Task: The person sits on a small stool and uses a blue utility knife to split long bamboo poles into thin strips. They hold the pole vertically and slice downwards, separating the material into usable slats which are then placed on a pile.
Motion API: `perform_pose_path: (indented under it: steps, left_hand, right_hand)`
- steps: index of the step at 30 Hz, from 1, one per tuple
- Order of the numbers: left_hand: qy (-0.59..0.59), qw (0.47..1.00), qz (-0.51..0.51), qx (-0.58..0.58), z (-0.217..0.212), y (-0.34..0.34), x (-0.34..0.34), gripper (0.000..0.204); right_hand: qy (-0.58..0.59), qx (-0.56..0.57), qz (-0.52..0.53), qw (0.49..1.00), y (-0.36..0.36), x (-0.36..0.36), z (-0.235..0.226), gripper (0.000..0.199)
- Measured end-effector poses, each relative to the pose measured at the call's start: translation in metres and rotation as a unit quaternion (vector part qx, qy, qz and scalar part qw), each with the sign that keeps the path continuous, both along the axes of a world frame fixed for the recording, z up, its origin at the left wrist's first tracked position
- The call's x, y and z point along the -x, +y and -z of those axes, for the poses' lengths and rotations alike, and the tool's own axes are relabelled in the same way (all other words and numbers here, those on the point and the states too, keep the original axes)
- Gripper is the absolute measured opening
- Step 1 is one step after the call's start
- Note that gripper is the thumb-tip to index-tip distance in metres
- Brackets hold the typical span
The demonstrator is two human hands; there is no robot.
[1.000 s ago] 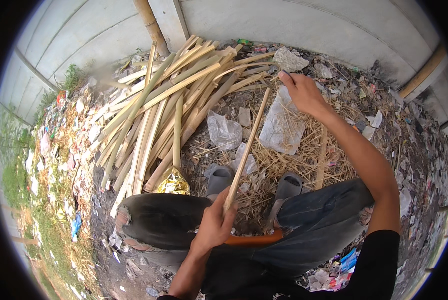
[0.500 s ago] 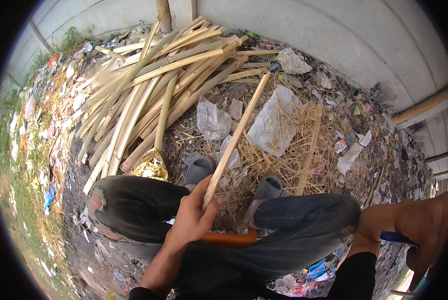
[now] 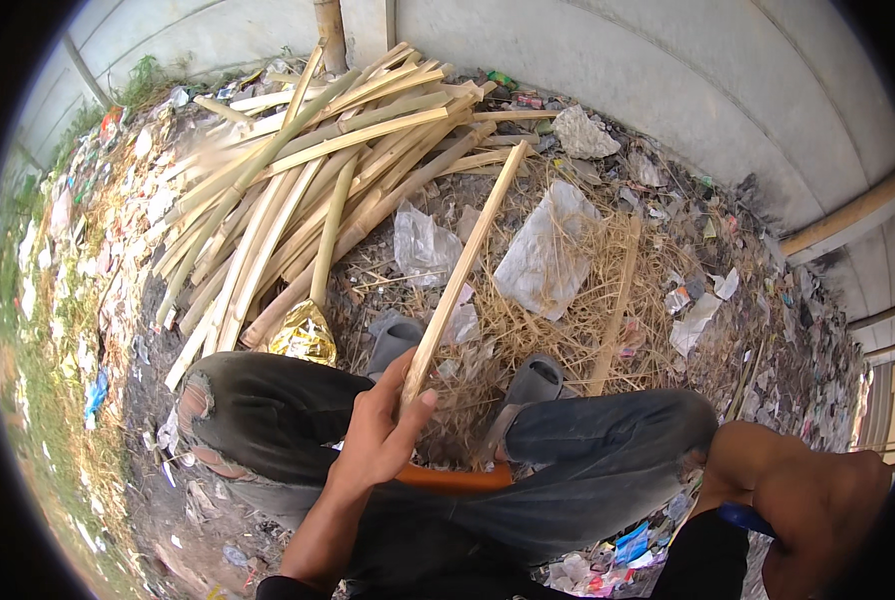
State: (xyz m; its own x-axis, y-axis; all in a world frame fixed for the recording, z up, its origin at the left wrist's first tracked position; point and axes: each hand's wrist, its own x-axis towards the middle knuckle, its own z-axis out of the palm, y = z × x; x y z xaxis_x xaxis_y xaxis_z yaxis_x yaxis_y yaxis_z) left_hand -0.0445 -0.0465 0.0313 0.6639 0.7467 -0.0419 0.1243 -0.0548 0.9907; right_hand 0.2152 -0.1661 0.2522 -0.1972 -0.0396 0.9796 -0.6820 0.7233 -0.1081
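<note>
My left hand (image 3: 380,432) is closed round the lower end of a split bamboo strip (image 3: 475,255). The strip slants up and away to the right, over the ground between my feet. At the lower right, my right hand (image 3: 823,490) is curled beside my right knee. A blue piece (image 3: 746,518) shows against that hand; what it belongs to is hidden. Under my left wrist, between my thighs, lies an orange curved object (image 3: 458,478), only partly visible.
A pile of split bamboo strips (image 3: 308,190) lies ahead to the left, by a concrete wall (image 3: 608,70). Gold foil (image 3: 306,335), clear plastic (image 3: 425,245), a whitish plastic sheet (image 3: 548,250), dry straw (image 3: 578,325) and a stone chunk (image 3: 585,133) lie around my grey sandals (image 3: 536,380).
The bamboo strip's far tip has shifted slightly left. My right hand has moved left and down, closer to my right knee. My left hand keeps its hold.
</note>
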Motion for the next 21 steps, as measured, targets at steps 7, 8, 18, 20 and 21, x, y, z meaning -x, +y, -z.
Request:
perform_pose_path:
  steps: [7, 8, 18, 20, 21]
  left_hand:
    - [0.012, 1.000, -0.002, 0.026, -0.002, 0.001, 0.001, 0.048]
    - [0.003, 1.000, -0.016, 0.013, 0.002, -0.001, 0.002, 0.048]
    - [-0.008, 0.999, -0.003, 0.053, 0.015, 0.001, 0.004, 0.048]
    - [0.002, 0.999, -0.019, 0.027, 0.017, 0.002, 0.006, 0.047]
    - [0.005, 0.999, -0.028, 0.022, 0.015, 0.002, 0.006, 0.047]
  right_hand:
    - [-0.089, 0.506, 0.189, 0.837, 0.022, -0.008, 0.021, 0.043]
    - [-0.108, 0.570, 0.239, 0.778, 0.036, -0.011, 0.033, 0.043]
    - [-0.568, 0.361, 0.525, 0.521, 0.067, 0.052, 0.171, 0.053]
    - [-0.563, 0.316, 0.562, 0.517, 0.074, 0.050, 0.175, 0.053]
    - [-0.558, 0.295, 0.583, 0.511, 0.084, 0.039, 0.171, 0.053]
